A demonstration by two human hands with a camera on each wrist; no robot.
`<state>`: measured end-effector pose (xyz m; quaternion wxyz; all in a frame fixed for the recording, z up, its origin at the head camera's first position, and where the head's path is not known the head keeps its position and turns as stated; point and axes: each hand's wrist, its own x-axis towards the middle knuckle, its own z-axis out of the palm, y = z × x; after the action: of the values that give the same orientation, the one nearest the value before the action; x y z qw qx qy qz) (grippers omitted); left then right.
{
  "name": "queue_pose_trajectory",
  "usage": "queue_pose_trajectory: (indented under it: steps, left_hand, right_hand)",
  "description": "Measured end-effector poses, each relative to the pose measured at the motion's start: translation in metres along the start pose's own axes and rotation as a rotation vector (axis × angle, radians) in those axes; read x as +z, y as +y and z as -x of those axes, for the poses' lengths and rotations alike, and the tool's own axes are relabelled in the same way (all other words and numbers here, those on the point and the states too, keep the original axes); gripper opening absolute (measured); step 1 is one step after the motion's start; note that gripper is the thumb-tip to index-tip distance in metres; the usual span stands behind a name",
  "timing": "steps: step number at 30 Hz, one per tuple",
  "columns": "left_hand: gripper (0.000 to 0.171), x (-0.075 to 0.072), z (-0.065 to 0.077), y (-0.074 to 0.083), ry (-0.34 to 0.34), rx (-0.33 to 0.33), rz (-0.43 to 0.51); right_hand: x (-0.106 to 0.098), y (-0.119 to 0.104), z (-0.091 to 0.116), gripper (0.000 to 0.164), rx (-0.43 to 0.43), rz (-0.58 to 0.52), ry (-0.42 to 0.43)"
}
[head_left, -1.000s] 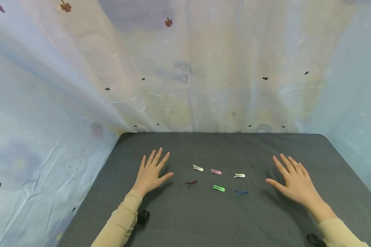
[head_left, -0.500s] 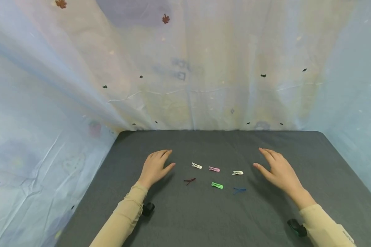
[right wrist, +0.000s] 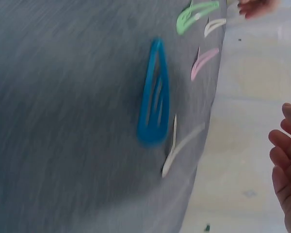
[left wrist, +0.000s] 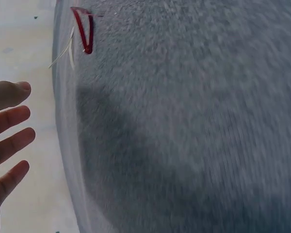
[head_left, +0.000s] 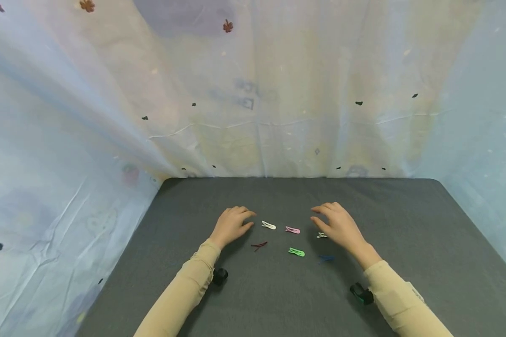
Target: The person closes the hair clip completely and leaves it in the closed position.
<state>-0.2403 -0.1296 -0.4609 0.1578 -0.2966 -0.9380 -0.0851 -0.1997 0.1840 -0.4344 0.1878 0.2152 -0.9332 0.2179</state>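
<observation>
Several snap hair clips lie in two loose rows on a dark grey cloth. In the back row are a white hair clip, a pink hair clip and a cream hair clip, partly covered by my right hand. Nearer me lie a dark red hair clip, a green hair clip and a blue hair clip. My left hand hovers left of the white clip, fingers loosely bent, holding nothing. Above the cream clip hangs my right hand, thumb and fingers apart, also holding nothing.
The grey table has rounded far corners. A pale patterned curtain hangs right behind it and along both sides. Black wrist cameras sit under the beige sleeves.
Both hands have moved inward toward the clips, the right one farther, now over the cream clip. Their spread fingers have drawn together and bent a little. The clips stay where they were.
</observation>
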Motion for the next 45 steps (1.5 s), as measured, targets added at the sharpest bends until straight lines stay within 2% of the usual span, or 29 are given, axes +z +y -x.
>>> queue_pose_trajectory:
  steps: [8, 14, 25, 28, 31, 39, 45]
  left_hand:
    - [0.020, 0.014, -0.014, 0.008, -0.032, 0.052, 0.014]
    - [0.016, 0.025, -0.020, 0.008, -0.051, 0.053, -0.006]
    - [0.008, 0.037, -0.024, 0.009, -0.017, 0.092, -0.017]
    - [0.008, 0.037, -0.024, 0.010, -0.027, 0.085, 0.042]
    - [0.010, 0.035, -0.024, 0.010, -0.035, 0.074, 0.140]
    - [0.013, 0.027, -0.020, 0.011, 0.000, 0.088, 0.405]
    - [0.013, 0.016, -0.017, 0.016, -0.023, 0.009, 0.578]
  right_hand:
    - [0.029, -0.018, -0.015, 0.018, -0.001, -0.082, -0.012]
    - [0.046, -0.032, -0.022, 0.016, 0.002, -0.124, -0.043]
    - [0.058, -0.045, -0.023, 0.014, 0.036, -0.197, -0.126]
    - [0.058, -0.046, -0.023, 0.014, 0.045, -0.196, -0.129]
    - [0.059, -0.047, -0.023, 0.014, 0.048, -0.196, -0.128]
    - [0.063, -0.050, -0.024, 0.014, 0.027, -0.219, -0.122]
    - [0.063, -0.053, -0.027, 0.010, 0.008, -0.224, -0.099]
